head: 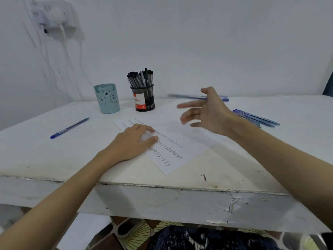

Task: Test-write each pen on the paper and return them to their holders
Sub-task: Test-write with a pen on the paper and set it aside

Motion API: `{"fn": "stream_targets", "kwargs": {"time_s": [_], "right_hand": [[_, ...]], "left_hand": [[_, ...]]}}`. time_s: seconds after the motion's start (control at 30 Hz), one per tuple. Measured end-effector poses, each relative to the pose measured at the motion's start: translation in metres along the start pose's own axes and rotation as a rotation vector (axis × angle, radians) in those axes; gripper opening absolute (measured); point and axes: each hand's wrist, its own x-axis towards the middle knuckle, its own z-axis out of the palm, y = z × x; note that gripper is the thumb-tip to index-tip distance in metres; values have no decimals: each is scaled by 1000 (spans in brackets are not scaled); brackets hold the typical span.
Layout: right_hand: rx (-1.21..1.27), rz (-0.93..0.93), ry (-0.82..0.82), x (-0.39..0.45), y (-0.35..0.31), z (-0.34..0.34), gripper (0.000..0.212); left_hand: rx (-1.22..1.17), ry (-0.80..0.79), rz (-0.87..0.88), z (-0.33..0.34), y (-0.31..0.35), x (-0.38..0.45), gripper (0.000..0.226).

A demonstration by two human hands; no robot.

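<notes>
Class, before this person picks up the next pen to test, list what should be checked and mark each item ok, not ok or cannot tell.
1. Paper held steady: ok, the left hand rests on it.
2. Right hand free to pick up: ok, fingers spread, holding nothing.
3. Untested pens within reach: ok, blue pens lie on the table beside the right hand.
4. Room left to write: ok, the paper's right part is blank.
5. Bear holder ready for pens: cannot tell, its inside is hidden.
6. Mesh holder has space: not ok, packed with black pens.
</notes>
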Motion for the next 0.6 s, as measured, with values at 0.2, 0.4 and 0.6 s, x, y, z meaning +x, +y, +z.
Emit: {"fn": "stream_targets", "kwargs": {"time_s": [0.2, 0.4, 0.6], "right_hand": [[-186, -63, 15, 7, 20, 17, 42], [-212, -161, 134, 6, 38, 28, 36], [-358, -206, 150, -8, 39, 34, 46]], "left_hand": [[-35, -98, 38, -3, -14, 0, 69], [-43, -70, 43, 1, -15, 0, 68], [-55, -64, 55, -1, -13, -1, 68]]}}
